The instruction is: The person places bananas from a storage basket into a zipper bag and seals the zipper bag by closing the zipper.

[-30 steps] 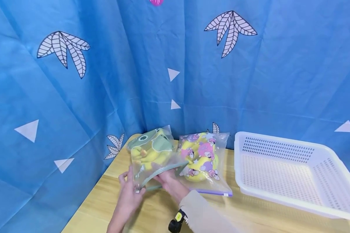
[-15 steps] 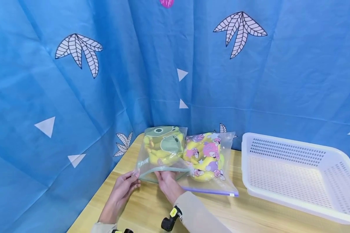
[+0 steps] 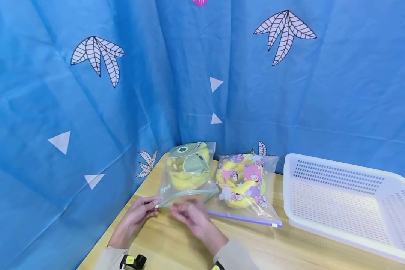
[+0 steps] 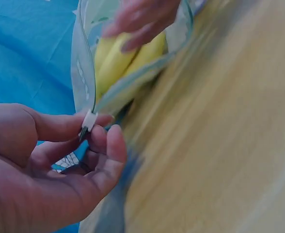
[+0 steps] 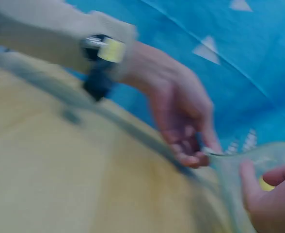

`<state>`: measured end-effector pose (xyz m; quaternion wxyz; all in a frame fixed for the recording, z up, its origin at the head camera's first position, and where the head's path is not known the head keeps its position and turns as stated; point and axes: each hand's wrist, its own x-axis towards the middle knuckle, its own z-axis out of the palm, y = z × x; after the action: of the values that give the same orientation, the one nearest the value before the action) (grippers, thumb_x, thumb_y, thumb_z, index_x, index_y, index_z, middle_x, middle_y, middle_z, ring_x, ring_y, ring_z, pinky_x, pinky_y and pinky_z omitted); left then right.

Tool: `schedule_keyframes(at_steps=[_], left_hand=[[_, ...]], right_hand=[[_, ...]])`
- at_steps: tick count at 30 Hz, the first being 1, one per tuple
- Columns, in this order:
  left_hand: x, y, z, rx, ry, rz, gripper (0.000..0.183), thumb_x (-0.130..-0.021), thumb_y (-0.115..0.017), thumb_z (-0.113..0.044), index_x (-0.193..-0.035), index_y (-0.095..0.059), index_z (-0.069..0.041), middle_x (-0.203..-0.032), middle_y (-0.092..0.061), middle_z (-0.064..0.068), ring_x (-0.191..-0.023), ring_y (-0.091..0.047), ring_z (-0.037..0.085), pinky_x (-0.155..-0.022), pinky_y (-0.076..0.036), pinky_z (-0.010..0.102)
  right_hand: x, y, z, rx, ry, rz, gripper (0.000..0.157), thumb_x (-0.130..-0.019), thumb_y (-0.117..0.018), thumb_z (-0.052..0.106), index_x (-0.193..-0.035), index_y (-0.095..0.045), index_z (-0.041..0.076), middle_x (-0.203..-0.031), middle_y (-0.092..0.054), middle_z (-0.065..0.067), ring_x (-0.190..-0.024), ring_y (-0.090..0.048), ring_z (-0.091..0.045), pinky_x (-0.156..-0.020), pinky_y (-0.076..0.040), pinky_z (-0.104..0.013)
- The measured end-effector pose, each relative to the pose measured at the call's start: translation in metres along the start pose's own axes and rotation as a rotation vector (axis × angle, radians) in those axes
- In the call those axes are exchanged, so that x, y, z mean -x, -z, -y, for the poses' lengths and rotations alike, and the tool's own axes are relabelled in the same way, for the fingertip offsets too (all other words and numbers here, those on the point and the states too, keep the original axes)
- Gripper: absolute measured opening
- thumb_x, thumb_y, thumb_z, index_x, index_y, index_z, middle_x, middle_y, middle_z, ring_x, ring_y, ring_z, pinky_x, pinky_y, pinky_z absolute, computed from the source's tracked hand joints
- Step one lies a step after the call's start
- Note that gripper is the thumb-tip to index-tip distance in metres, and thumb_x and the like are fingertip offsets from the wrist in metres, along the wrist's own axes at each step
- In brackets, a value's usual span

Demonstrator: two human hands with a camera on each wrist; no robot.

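A clear zip bag with a green printed pattern (image 3: 196, 164) lies at the table's back left, yellow bananas (image 4: 114, 60) inside it. Its mouth gapes toward me. My left hand (image 3: 136, 215) pinches the left corner of that mouth, at the white zip slider (image 4: 89, 119). Blurred by motion, my right hand (image 3: 194, 217) is just at the bag's opening, fingers loosely bent with nothing seen between them. To the right lies a second zip bag, printed pink and purple (image 3: 253, 172), with yellow fruit inside and its purple zip strip (image 3: 243, 219) along the front.
A white perforated plastic basket (image 3: 344, 233) stands on the right of the wooden table (image 3: 168, 247); no contents show in it. A blue patterned curtain (image 3: 189, 93) hangs close behind and to the left of the table.
My right hand has drawn back out of the green-printed bag toward me. My left hand has settled at the bag's left corner, and the bag lies flatter. The head view has turned slightly left.
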<state>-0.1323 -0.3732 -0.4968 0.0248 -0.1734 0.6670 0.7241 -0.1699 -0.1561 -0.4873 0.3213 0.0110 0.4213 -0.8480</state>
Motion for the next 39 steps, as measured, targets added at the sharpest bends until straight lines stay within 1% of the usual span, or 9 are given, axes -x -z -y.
schedule_keyframes(at_steps=[4, 7, 15, 19, 23, 29, 33, 36, 39], left_hand=[[-0.002, 0.002, 0.0, -0.01, -0.036, -0.079, 0.035, -0.1, -0.061, 0.002, -0.129, -0.056, 0.022, -0.099, -0.068, 0.007, -0.076, -0.063, 0.011, -0.068, -0.059, 0.025], [-0.003, 0.0, 0.002, -0.021, -0.045, -0.117, 0.032, -0.099, -0.062, 0.004, -0.125, -0.059, 0.022, -0.09, -0.068, 0.006, -0.072, -0.064, 0.01, -0.064, -0.058, 0.023], [-0.006, -0.006, 0.006, -0.052, -0.073, -0.25, 0.026, -0.092, -0.072, 0.004, -0.114, -0.068, 0.018, -0.08, -0.071, 0.007, -0.064, -0.063, 0.01, -0.056, -0.054, 0.021], [-0.005, -0.009, 0.008, -0.067, -0.088, -0.268, 0.025, -0.091, -0.072, 0.006, -0.112, -0.069, 0.019, -0.08, -0.072, 0.008, -0.062, -0.062, 0.01, -0.055, -0.053, 0.021], [-0.002, -0.009, 0.013, -0.105, -0.085, -0.288, 0.023, -0.09, -0.073, 0.005, -0.11, -0.071, 0.016, -0.08, -0.073, 0.009, -0.063, -0.061, 0.011, -0.055, -0.052, 0.022], [0.004, -0.005, 0.014, -0.164, -0.09, -0.31, 0.021, -0.088, -0.076, 0.004, -0.106, -0.073, 0.014, -0.084, -0.074, 0.01, -0.062, -0.059, 0.012, -0.054, -0.049, 0.022], [0.006, -0.001, 0.014, -0.149, -0.096, -0.322, 0.022, -0.088, -0.076, 0.005, -0.108, -0.072, 0.015, -0.084, -0.074, 0.009, -0.063, -0.059, 0.013, -0.055, -0.049, 0.023], [0.005, 0.009, 0.014, -0.145, -0.107, -0.362, 0.025, -0.091, -0.074, 0.003, -0.111, -0.071, 0.016, -0.081, -0.072, 0.006, -0.063, -0.059, 0.013, -0.056, -0.049, 0.023], [0.003, 0.022, 0.011, -0.182, -0.12, -0.418, 0.027, -0.094, -0.071, 0.001, -0.115, -0.069, 0.017, -0.078, -0.069, 0.003, -0.063, -0.057, 0.012, -0.055, -0.048, 0.023]], right_hand=[[0.003, -0.006, -0.024, 0.085, -0.106, 0.064, 0.031, -0.093, -0.06, -0.008, -0.122, -0.057, -0.018, -0.099, -0.074, -0.021, -0.09, -0.074, -0.025, -0.091, -0.059, -0.041], [-0.005, -0.009, -0.034, 0.073, -0.103, 0.058, 0.023, -0.093, -0.064, -0.004, -0.114, -0.064, -0.014, -0.094, -0.074, -0.015, -0.084, -0.072, -0.019, -0.089, -0.06, -0.038], [-0.024, -0.018, -0.042, -0.095, -0.113, -0.06, 0.014, -0.09, -0.073, 0.0, -0.102, -0.071, -0.007, -0.083, -0.074, -0.009, -0.073, -0.069, -0.012, -0.074, -0.058, -0.023], [-0.026, -0.026, -0.045, -0.062, -0.143, -0.137, 0.009, -0.087, -0.079, 0.004, -0.092, -0.074, -0.002, -0.072, -0.071, -0.003, -0.06, -0.064, -0.006, -0.061, -0.054, -0.019], [-0.025, -0.033, -0.049, 0.0, -0.15, -0.201, 0.006, -0.086, -0.078, 0.005, -0.086, -0.075, 0.001, -0.066, -0.068, 0.001, -0.052, -0.057, -0.001, -0.052, -0.048, -0.014], [-0.025, -0.038, -0.056, 0.047, -0.148, -0.217, 0.013, -0.085, -0.081, 0.01, -0.086, -0.075, -0.001, -0.064, -0.067, 0.001, -0.05, -0.054, -0.001, -0.048, -0.044, -0.012], [-0.026, -0.039, -0.058, 0.037, -0.119, -0.241, 0.007, -0.084, -0.079, 0.004, -0.082, -0.074, -0.001, -0.062, -0.065, 0.001, -0.049, -0.051, 0.0, -0.044, -0.041, -0.011], [-0.027, -0.038, -0.057, 0.002, -0.09, -0.258, 0.006, -0.081, -0.073, -0.001, -0.076, -0.073, 0.002, -0.061, -0.064, 0.002, -0.048, -0.049, 0.0, -0.043, -0.039, -0.011], [-0.025, -0.035, -0.052, -0.014, -0.064, -0.277, 0.007, -0.079, -0.073, -0.001, -0.073, -0.072, 0.004, -0.06, -0.063, 0.002, -0.048, -0.049, -0.001, -0.043, -0.039, -0.011]])
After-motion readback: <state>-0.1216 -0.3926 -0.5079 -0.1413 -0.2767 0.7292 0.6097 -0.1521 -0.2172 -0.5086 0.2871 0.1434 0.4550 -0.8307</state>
